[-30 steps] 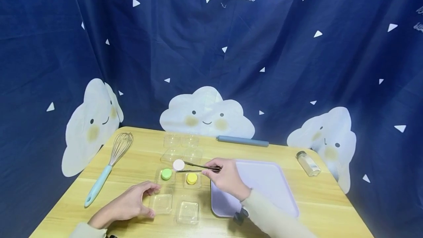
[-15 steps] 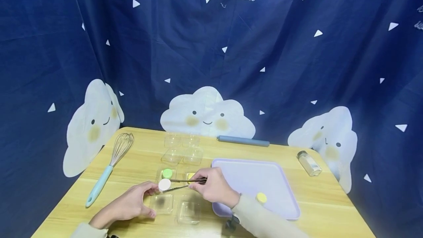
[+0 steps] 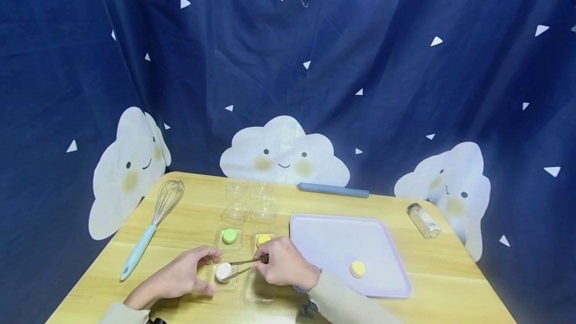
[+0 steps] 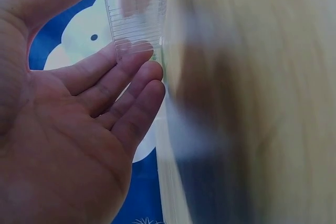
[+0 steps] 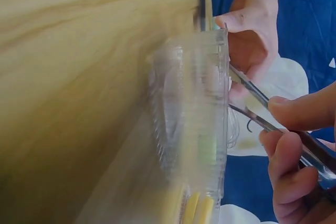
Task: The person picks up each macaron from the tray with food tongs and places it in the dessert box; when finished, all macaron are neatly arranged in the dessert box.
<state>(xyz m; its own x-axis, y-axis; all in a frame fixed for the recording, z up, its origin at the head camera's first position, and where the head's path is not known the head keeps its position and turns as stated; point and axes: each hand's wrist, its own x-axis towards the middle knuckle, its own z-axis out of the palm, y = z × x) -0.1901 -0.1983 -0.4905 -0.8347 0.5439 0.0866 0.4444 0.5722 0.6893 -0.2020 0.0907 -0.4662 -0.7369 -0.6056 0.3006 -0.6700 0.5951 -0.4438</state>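
Note:
My right hand (image 3: 284,263) holds metal tongs (image 3: 245,261), thumb and fingers curled around them. At their tips is a white macaron (image 3: 223,272), over the front left compartment of a clear plastic container (image 3: 259,291). A green macaron (image 3: 229,236) sits in the back left compartment. Partly hidden by my right hand, a yellow macaron (image 3: 263,239) lies in the back right one. My left hand (image 3: 182,274) stays at the container's left side, thumb and fingers spread; in the left wrist view its nearly straight fingertips (image 4: 152,72) are right at the clear plastic wall.
The container's clear lid (image 3: 249,201) lies opened out behind it. A lilac tray (image 3: 337,234) to the right bears another yellow macaron (image 3: 357,269). A whisk (image 3: 153,226) lies at left, a blue-grey rod (image 3: 333,190) at the back, a dark-capped jar (image 3: 424,221) far right.
My right hand has brought the white macaron in the tongs leftward and toward me, from behind the container's middle to its front left compartment. The yellow macaron on the tray has come into view.

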